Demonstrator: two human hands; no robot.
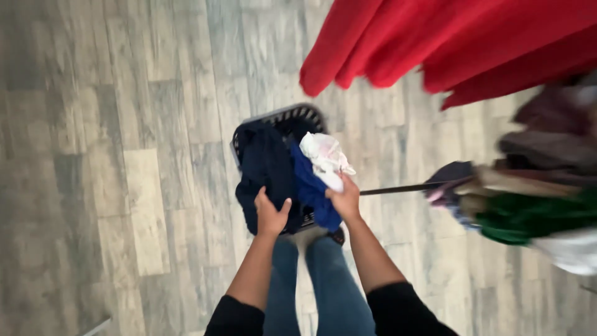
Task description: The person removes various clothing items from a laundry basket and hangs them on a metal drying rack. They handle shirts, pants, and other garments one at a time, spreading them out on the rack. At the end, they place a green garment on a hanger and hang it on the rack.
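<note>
A black slatted laundry basket (287,116) stands on the floor in front of my legs, stuffed with clothes. A dark navy garment (265,168) hangs over its near side, a bright blue one (311,190) lies beside it, and a white cloth with pink marks (324,158) sits on top. My left hand (269,214) grips the navy garment at the basket's near edge. My right hand (344,200) is closed on the lower end of the white cloth, where it meets the blue garment.
Red fabric (460,43) hangs across the upper right. A dark rod (398,188) runs to the right toward several hanging garments, among them a green one (528,218) and brown ones. Grey wood-look floor (124,155) spreads to the left.
</note>
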